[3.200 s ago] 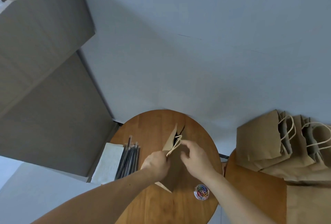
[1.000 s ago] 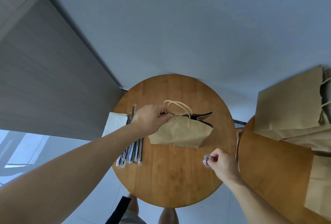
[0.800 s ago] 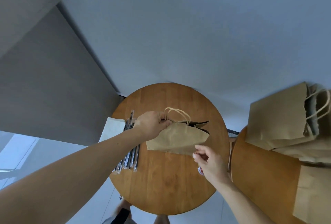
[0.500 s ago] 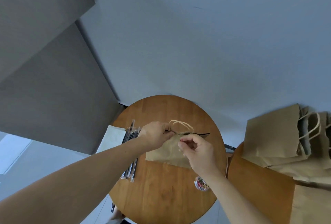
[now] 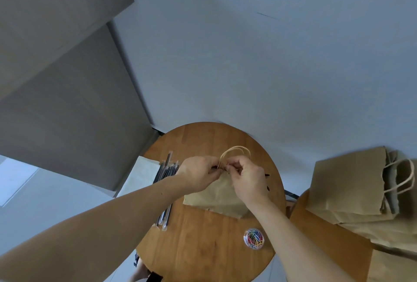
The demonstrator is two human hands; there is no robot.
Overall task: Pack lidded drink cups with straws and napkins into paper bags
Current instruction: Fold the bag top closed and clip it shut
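Head view, looking down over both forearms.

Paper bag: brown, lying flat on the round wooden table, about mid-table. Its mouth points away from the person, and its twisted-cord handles loop up past the mouth.

Left hand: at the bag's mouth, left of the handles. Its fingers are curled and grip the top edge of the bag.

Right hand: at the bag's mouth and touching the left hand. Its thumb and forefinger pinch the same top edge at the base of the handles, and the other fingers are curled in. Cannot tell whether anything small sits in the pinch.

Straws: a row of dark straws in clear wrappers, just left of the bag and partly under the left forearm.

Napkins: a pale flat stack left of the bag beyond the straws, overhanging the table edge.

Tub of paper clips: clear and round, holding coloured clips. It stands apart from the bag, on the side nearer the person and to its right.

Second table: right of the bag. It carries a stack of bags lying flat, handles to the right.
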